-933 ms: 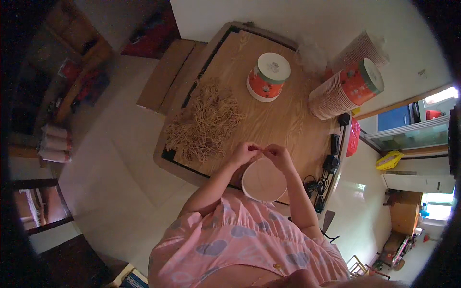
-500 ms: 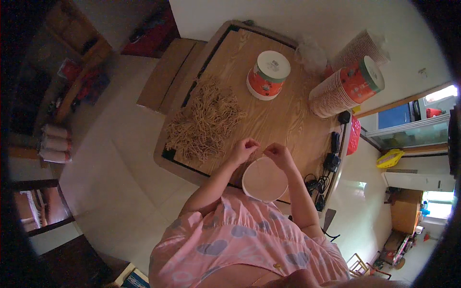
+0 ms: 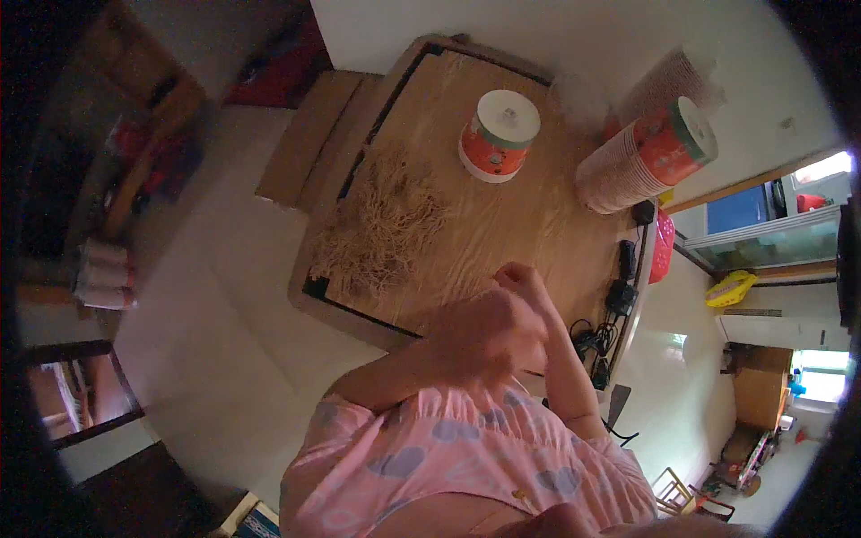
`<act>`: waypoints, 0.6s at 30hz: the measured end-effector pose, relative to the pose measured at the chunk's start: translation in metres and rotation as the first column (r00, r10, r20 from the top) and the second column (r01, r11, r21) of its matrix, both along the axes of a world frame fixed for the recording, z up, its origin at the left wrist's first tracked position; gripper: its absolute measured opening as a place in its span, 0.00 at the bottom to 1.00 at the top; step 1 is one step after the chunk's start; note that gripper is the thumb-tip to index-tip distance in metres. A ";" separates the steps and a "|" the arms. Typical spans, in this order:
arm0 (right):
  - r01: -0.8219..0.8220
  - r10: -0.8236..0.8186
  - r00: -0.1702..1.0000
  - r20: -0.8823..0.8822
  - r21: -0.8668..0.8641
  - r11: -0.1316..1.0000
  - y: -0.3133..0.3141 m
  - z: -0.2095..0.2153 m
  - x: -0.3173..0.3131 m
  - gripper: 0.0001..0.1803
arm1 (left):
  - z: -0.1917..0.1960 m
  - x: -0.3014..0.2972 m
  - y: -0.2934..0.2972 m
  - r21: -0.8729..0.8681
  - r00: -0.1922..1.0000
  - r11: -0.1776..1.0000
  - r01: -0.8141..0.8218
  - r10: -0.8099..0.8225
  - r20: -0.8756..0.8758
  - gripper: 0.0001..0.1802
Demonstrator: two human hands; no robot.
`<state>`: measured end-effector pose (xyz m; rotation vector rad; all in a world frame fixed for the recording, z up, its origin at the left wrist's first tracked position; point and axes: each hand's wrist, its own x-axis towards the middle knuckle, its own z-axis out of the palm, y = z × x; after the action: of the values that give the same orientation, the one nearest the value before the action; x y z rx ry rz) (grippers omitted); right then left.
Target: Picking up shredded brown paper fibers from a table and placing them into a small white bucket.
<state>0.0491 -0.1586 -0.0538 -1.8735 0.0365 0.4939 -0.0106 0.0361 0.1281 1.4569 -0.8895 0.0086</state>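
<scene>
My left hand (image 3: 502,327) is smeared by motion as it crosses in front of my body, over the near edge of the wooden tabletop (image 3: 529,233). Its fingers cannot be made out, and it hides the spot where a pale round bucket end showed earlier. My right hand (image 3: 518,278) is just beyond it, fingers curled together in a pinch; anything between them is too small to see. A loose heap of tan twine (image 3: 381,229) lies to the left. Farther back a red, green and white paper bucket (image 3: 495,160) stands upside down.
A leaning stack of nested paper buckets (image 3: 641,157) is at the table's right back, with another pale stack (image 3: 673,81) behind it. Black adapters and cables (image 3: 596,341) run along the right edge. A flat cardboard box (image 3: 314,134) adjoins the far left side.
My left hand has swept right and toward my body, away from beside the right hand, and now covers the pale bucket end. The right hand has barely moved.
</scene>
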 end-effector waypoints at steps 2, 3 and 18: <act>-0.016 0.016 1.000 0.027 0.006 1.000 0.000 -0.004 0.001 0.06 | 0.026 -0.014 -0.006 -0.048 0.976 0.980 0.192 -0.196 -0.098 0.17; -0.024 0.024 0.999 0.032 0.001 1.000 -0.003 -0.005 0.002 0.06 | 0.047 -0.011 -0.009 -0.127 0.988 0.986 0.108 -0.093 0.122 0.16; 0.007 -0.006 1.000 -0.006 0.057 0.998 -0.010 -0.018 -0.005 0.04 | 0.123 -0.007 -0.019 -0.322 0.802 0.945 0.064 0.144 0.580 0.16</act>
<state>0.0440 -0.1682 -0.0720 -1.8157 0.0323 0.4914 -0.0177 0.0175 0.2516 1.1600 -1.2976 0.6606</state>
